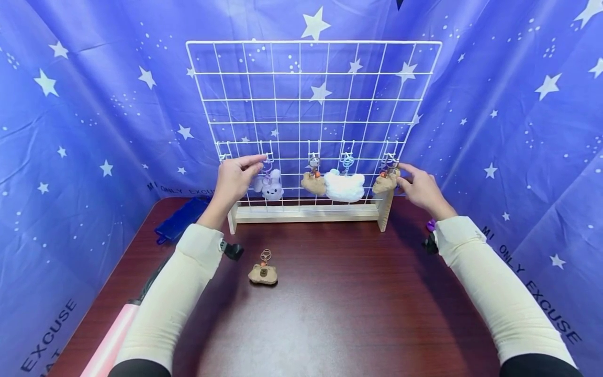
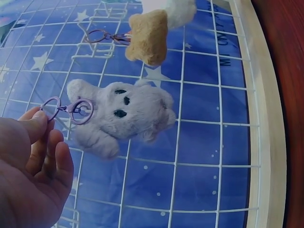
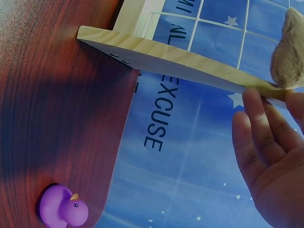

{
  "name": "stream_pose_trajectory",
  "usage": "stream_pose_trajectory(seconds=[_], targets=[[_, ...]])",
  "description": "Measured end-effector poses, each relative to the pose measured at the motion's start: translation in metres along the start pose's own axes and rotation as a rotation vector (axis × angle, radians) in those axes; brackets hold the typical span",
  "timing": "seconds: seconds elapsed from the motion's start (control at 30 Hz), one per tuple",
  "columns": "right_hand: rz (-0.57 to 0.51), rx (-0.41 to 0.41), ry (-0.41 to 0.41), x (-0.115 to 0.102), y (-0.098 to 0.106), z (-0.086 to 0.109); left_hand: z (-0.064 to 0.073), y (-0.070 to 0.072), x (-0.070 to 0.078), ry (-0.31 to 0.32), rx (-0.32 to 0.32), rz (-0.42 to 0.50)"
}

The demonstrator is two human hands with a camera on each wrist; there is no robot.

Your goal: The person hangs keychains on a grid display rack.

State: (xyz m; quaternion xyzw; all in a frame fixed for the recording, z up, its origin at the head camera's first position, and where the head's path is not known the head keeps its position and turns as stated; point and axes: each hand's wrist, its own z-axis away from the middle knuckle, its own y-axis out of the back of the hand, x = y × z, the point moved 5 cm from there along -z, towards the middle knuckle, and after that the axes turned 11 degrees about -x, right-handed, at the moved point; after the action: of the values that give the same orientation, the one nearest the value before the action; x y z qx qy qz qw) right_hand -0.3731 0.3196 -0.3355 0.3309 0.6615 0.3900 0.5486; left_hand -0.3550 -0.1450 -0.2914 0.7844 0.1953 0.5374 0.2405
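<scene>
A lavender plush bunny keychain (image 1: 269, 187) is at the left part of the white wire grid (image 1: 314, 122). My left hand (image 1: 238, 177) pinches its purple key ring (image 2: 51, 108) between thumb and index finger, right by a grid hook, with the other fingers loosely bent. At the grid's right end hangs a brown plush keychain (image 1: 385, 182). My right hand (image 1: 419, 187) is beside it, fingers fairly straight, fingertips right at the wooden side post (image 3: 190, 59). Between the hands hang another brown plush keychain (image 1: 313, 183) and a white plush one (image 1: 345, 187).
A tan bear-faced plush keychain (image 1: 263, 274) lies on the dark red table (image 1: 348, 293). A blue case (image 1: 181, 220) and a pink object (image 1: 113, 340) are at the left. A purple rubber duck (image 3: 61, 206) sits near the table's right edge. Star-printed blue curtains (image 1: 103, 104) surround the table.
</scene>
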Motion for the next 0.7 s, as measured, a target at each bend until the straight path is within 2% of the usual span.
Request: stream_pose_trajectory(seconds=[0.37, 0.57, 0.7], targets=[[0.014, 0.005, 0.004, -0.001, 0.001, 0.0, -0.001, -0.002, -0.006, -0.006, -0.025, 0.042], [0.011, -0.004, 0.005, 0.0, 0.0, 0.0, 0.003, 0.0, -0.011, -0.004, -0.02, -0.026], [0.011, 0.001, 0.005, 0.0, 0.001, 0.0, 0.006, 0.002, -0.017, 0.001, -0.028, -0.039]])
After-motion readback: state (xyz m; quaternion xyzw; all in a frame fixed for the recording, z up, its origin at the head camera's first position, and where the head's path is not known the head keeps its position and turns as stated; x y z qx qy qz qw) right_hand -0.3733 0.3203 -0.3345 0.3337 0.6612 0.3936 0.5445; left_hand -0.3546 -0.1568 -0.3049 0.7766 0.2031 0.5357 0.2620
